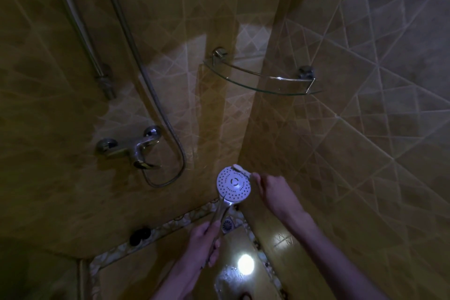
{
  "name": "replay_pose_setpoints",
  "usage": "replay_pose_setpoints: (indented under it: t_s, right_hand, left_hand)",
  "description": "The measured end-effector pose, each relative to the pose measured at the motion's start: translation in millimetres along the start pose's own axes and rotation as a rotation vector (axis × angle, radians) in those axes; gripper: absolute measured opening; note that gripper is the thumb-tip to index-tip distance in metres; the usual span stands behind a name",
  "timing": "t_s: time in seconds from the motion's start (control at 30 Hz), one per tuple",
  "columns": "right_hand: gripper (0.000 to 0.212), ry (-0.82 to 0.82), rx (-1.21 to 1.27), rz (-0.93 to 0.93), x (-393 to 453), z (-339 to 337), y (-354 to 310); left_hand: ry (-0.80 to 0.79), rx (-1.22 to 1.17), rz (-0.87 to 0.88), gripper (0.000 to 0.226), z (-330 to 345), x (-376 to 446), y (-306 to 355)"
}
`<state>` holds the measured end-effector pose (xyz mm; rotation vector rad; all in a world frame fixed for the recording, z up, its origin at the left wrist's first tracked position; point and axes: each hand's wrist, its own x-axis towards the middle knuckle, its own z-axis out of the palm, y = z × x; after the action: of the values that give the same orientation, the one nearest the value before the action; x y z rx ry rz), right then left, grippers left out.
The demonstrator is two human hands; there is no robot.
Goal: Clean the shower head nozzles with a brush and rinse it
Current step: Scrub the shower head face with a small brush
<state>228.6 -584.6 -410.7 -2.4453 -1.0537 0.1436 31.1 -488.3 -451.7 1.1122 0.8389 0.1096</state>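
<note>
The left hand (205, 243) has its fingers curled round the chrome handle of the shower head (233, 184), holding it up over the corner of the shower floor (265, 238) with the round white nozzle face turned toward the camera. The face shows rings of small dark nozzle holes around a central disc.

The right hand (271, 190) pinches the handle of a small white brush (241, 168) between thumb and fingertips. The brush head lies against the upper right rim of the nozzle face, touching it.

A metal shower hose (136, 56) runs down the tiled wall (60, 117), loops below the chrome mixer tap (131, 147) and comes back up to it. Beside the hose, toward the upper left, a riser rail (80, 24) is fixed to the same wall.

A glass corner shelf (263, 80) sits on two chrome brackets where the two walls meet, well above the shower head.

Just under the handle, a floor drain (227, 224) lies in the corner of the floor, next to a pebbled border strip. A bright round reflection of light (245, 262) shines on the wet floor tile between the two forearms. A small dark object (139, 235), too dim to identify, rests on the border strip near the wall's lower edge.
</note>
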Motion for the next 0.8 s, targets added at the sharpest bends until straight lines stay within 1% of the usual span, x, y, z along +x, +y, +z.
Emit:
replay_pose_setpoints:
  t_s: [0.03, 0.07, 0.17, 0.2, 0.23, 0.3, 0.37, 0.4, 0.43, 0.47, 0.53, 0.57, 0.6, 0.63, 0.7, 0.77, 0.8]
  right_hand:
    - [0.049, 0.012, 0.017, -0.002, 3, -3, -2]
    - [0.052, 0.022, -0.056, -0.034, 3, -3, -5]
    - [0.059, 0.025, -0.392, -0.236, -14, 18, -15]
    - [0.059, 0.012, -0.435, -0.278, -19, 20, -17]
    - [0.059, 0.018, -0.441, -0.279, -17, 20, -17]
    - [0.058, 0.011, -0.341, -0.187, -3, 11, -12]
    - [0.053, -0.048, -0.073, -0.049, 13, -3, -8]
    - [0.051, -0.047, 0.026, -0.022, 17, -5, -6]
    - [0.052, -0.035, 0.038, -0.041, 16, -4, -5]
    - [0.056, -0.028, -0.017, -0.085, 11, 0, -4]
    - [0.064, -0.029, -0.201, -0.187, -8, 17, -1]
    - [0.064, -0.045, -0.264, -0.225, -18, 23, 1]
    - [0.061, -0.053, -0.265, -0.238, -24, 26, 5]
    - [0.053, -0.060, -0.212, -0.222, -23, 25, 8]
    - [0.038, -0.057, 0.025, -0.106, -10, 17, 11]
    - [0.037, -0.035, 0.319, 0.046, -1, 9, 11]
    - [0.037, -0.029, 0.357, 0.071, 0, 10, 12]
  left_hand:
    - [-0.003, 0.005, 0.001, 0.021, 1, 0, 0]
    - [-0.002, 0.005, 0.002, 0.021, 1, 0, 0]
    - [0.005, 0.018, 0.006, 0.023, 0, 2, -3]
    - [0.007, 0.029, 0.008, 0.024, -1, 2, -3]
    - [0.008, 0.037, 0.008, 0.024, -2, 2, -4]
    - [0.005, 0.033, 0.005, 0.023, -4, 2, -5]
    - [0.001, 0.029, 0.004, 0.022, -4, 2, -5]
    - [-0.002, 0.027, 0.004, 0.022, -4, 2, -4]
    - [-0.001, 0.020, 0.002, 0.022, -5, 2, -4]
    - [0.003, 0.009, -0.002, 0.021, -5, 2, -3]
    - [0.015, -0.005, -0.008, 0.021, -7, 3, -2]
    - [0.023, -0.004, -0.006, 0.022, -7, 3, -2]
    - [0.028, -0.001, -0.002, 0.023, -6, 2, -1]
    - [0.028, 0.001, 0.001, 0.024, -5, 2, 0]
    - [0.016, 0.003, 0.004, 0.027, -2, 0, 1]
    - [-0.004, 0.003, 0.011, 0.027, 1, -2, 4]
    - [-0.012, -0.002, 0.016, 0.026, 3, -2, 5]
